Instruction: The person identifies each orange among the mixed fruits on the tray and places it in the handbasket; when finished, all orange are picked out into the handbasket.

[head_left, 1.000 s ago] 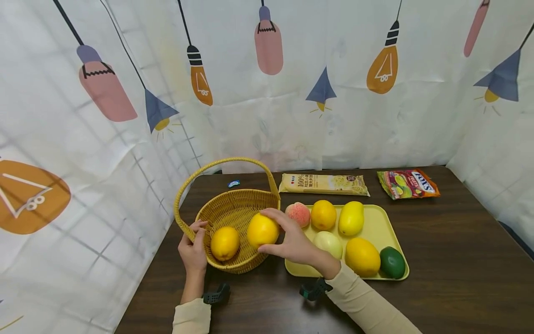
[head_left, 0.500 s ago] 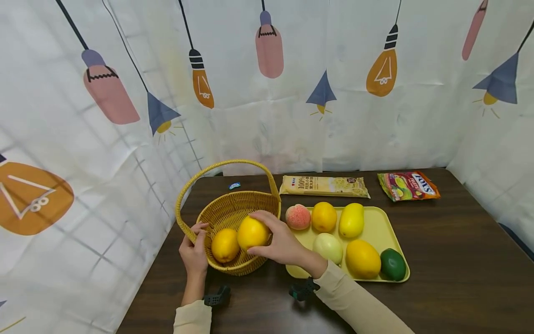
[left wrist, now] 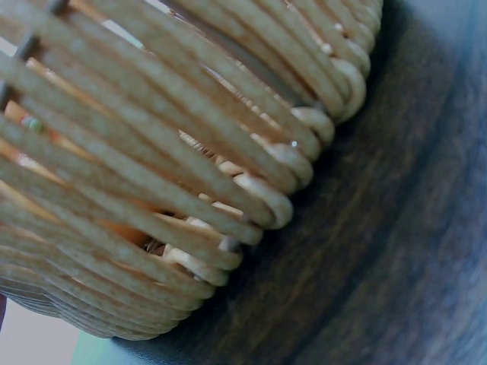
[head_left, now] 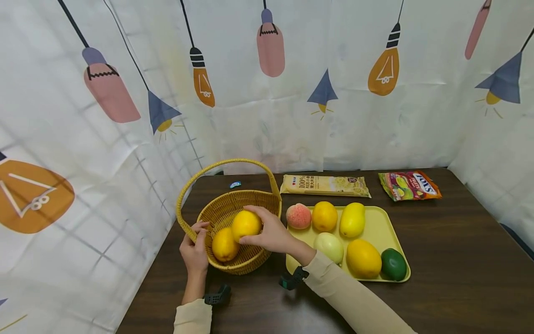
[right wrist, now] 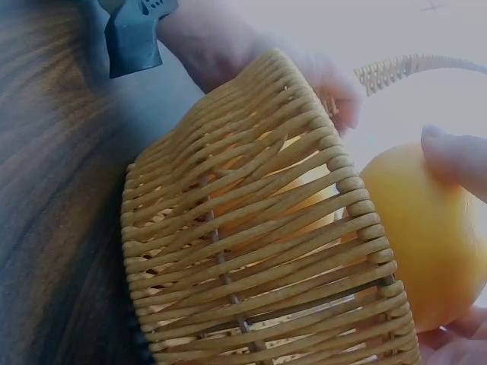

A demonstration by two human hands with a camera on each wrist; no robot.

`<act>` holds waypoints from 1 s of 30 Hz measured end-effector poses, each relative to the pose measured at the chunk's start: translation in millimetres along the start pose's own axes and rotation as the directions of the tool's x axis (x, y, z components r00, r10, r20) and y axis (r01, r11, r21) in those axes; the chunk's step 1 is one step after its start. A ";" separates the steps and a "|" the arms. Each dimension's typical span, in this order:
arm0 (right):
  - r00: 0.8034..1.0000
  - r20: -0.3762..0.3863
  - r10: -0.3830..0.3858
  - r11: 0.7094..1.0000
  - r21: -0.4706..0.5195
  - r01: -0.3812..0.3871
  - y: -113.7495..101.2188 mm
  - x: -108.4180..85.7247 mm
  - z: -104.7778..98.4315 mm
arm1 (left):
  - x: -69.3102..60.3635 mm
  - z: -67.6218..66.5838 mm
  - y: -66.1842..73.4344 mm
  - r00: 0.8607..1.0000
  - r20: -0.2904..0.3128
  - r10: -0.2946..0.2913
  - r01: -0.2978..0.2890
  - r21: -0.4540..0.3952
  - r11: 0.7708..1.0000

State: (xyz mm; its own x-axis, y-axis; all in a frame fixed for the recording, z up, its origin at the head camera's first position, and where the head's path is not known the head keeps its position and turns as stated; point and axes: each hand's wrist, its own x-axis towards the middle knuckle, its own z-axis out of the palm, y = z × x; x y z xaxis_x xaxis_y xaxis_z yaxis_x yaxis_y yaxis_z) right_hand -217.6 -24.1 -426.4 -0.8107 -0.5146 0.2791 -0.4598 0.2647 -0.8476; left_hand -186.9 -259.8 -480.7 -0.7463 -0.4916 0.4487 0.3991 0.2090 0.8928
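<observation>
- From my station I see the dark wood counter [head_left: 459,260] carrying everything; a lamp-print curtain [head_left: 292,125] stands behind it.
- The basket [head_left: 219,213], with its tall hoop handle, sits to the left. I judge its filling to be at an early point: one fruit inside, a second not yet released.
- The pale yellow tray [head_left: 379,222] lies to the right, holding six fruits that remain outside the basket.
- A long packet [head_left: 325,185] lies flat behind the tray.
- A bright snack bag [head_left: 410,185] lies to the packet's right.
- My right hand [head_left: 273,234] grasps the held orange [head_left: 245,224] between thumb and fingers, over the basket's mouth; setting it down is what I count as unfinished.
- My left hand [head_left: 194,248] grips the basket's left rim, by the handle's foot. The left wrist view shows only weave and counter, no fingertips.
- The tray's fruits: mango [head_left: 364,259], yellow fruit [head_left: 352,220], pale green fruit [head_left: 328,247], dark green fruit [head_left: 393,264], tray orange [head_left: 324,216], peach [head_left: 298,216].
- The basket orange [head_left: 225,246] rests inside; whether the held one touches it, I cannot tell.
- A tiny blue wrapper [head_left: 235,184] lies behind the basket.
</observation>
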 end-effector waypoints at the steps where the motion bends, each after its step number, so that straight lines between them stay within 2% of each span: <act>1: 1.000 0.000 0.008 1.000 -0.001 -0.008 0.1 1.7 0.1 | 0.0 -0.1 0.3 1.000 0.000 0.001 -0.001 0.002 1.000; 4: 0.999 0.001 0.040 0.999 0.008 -0.040 2.0 7.0 1.3 | -0.4 -0.1 3.2 1.000 0.003 0.007 -0.007 -0.001 1.000; 10: 0.995 -0.022 0.097 0.993 0.069 -0.095 5.5 16.0 4.6 | -4.8 3.1 25.6 0.999 0.015 0.039 -0.039 -0.008 0.999; 13: 0.992 -0.041 0.120 0.990 0.077 -0.116 6.8 20.3 6.4 | -5.8 5.0 31.6 0.998 0.017 0.052 -0.052 -0.009 0.999; 18: 0.984 -0.063 0.166 0.984 0.075 -0.162 7.9 27.4 9.0 | -4.8 6.2 33.8 0.998 0.021 0.052 -0.052 0.005 0.999; 25: 0.973 -0.072 0.220 0.960 0.195 -0.203 5.3 35.1 7.1 | -5.3 5.5 34.0 0.999 0.024 0.036 -0.037 0.024 0.999; 30: 0.966 -0.101 0.237 0.965 0.137 -0.222 7.1 40.4 10.4 | -6.1 5.1 34.7 0.999 0.019 0.044 -0.045 0.030 0.999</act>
State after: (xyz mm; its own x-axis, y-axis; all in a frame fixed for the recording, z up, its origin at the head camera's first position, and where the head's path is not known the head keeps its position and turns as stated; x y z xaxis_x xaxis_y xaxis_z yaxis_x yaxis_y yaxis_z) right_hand -249.9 -51.5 -425.8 -0.9289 -0.3523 0.1144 -0.2140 0.2583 -0.9421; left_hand -171.2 -245.2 -452.3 -0.7383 -0.4654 0.4882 0.4158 0.2560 0.8727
